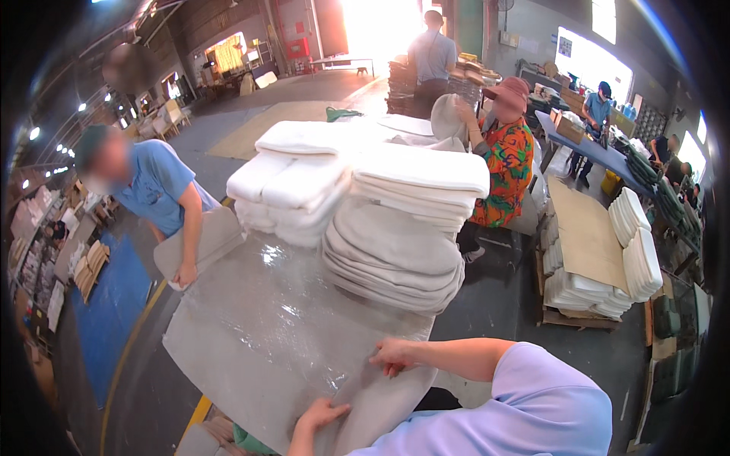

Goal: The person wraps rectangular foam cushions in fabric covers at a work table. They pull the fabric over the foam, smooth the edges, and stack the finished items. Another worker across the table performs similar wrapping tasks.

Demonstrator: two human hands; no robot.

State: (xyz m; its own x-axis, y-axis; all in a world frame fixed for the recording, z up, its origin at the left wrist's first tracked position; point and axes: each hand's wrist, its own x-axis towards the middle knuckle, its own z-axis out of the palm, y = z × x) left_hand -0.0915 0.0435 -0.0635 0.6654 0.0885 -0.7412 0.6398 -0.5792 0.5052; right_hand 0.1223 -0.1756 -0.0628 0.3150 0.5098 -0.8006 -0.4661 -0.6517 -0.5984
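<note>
At the near edge of the plastic-covered table (251, 334), a grey fabric pad (391, 399) with a rounded edge lies in front of me. My left hand (323, 414) is closed on its left edge, near the table's front. On the pad's far end rests my right hand (394, 356), fingers curled over the fabric and the index finger reaching left. Beyond my hands, several grey pads (391, 254) of similar shape are stacked. Thick white cushions (418, 171) lie on top of that stack, and folded white padding (285, 182) stands beside it.
Left of the table, a co-worker in blue (163, 178) holds a grey pad (201, 243). Across it, a person in a patterned shirt (506, 167) handles another grey piece (449, 118). A pallet of white cushions and brown board (589, 235) stands at the right.
</note>
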